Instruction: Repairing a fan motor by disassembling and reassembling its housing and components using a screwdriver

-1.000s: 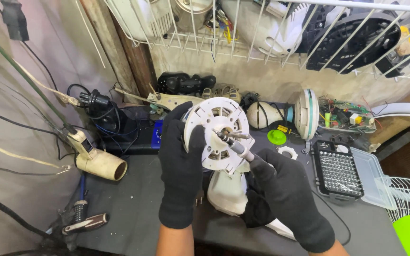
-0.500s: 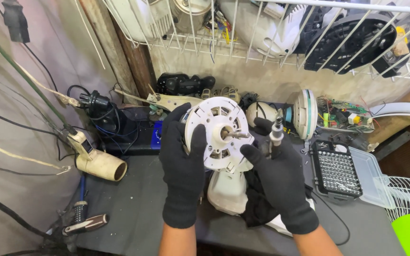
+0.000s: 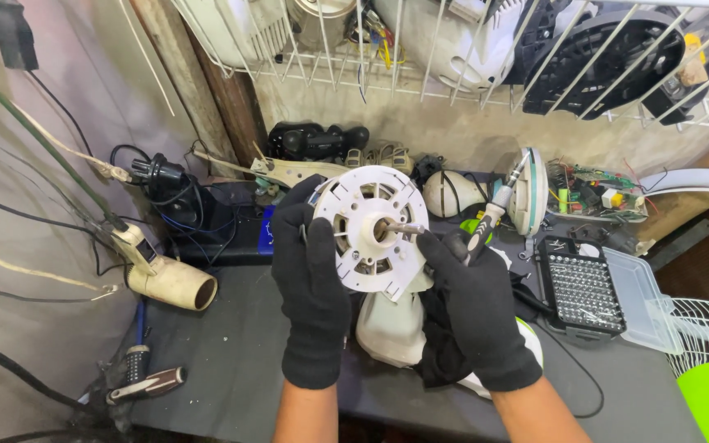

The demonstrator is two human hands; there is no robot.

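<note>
Both my hands wear black gloves. My left hand (image 3: 312, 283) grips the left rim of a round white fan motor housing (image 3: 368, 226), held upright with its metal shaft pointing at me. My right hand (image 3: 473, 308) holds a screwdriver (image 3: 496, 205) with a white and green handle, its tip pointing up and to the right, away from the housing. The right thumb touches the housing beside the shaft. Under my hands lies a white fan body (image 3: 394, 328) on the dark bench (image 3: 231, 361).
A black case of screwdriver bits (image 3: 582, 285) lies open at the right, with a circuit board (image 3: 596, 193) behind it. A cream tube (image 3: 172, 283), cables and a plug sit at the left. Two tools (image 3: 145, 381) lie front left. A wire rack (image 3: 453, 49) hangs overhead.
My right hand took the screwdriver off the housing's centre and swung its tip up and to the right. The housing stays in my left hand, turned a little.
</note>
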